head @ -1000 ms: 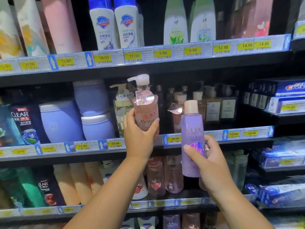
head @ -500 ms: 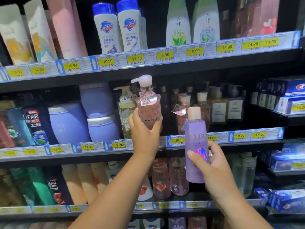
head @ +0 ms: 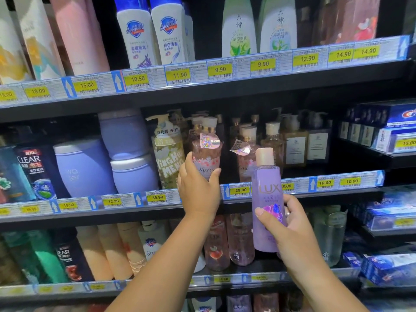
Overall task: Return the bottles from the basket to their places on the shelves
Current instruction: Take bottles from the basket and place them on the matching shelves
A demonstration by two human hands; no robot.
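pink pump bottle [head: 208,154] stands upright at the middle shelf [head: 90,216] front, gripped by left hand [head: 199,191]; right hand [head: 295,228] holds lux bottle [head: 266,183].

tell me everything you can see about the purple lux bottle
The purple LUX bottle is a slim, translucent lilac plastic-looking cylinder with a pale pinkish cap on, gold LUX lettering and a purple flower print. It is held nearly upright before the shelves, the right hand gripping its lower half, thumb across the front.
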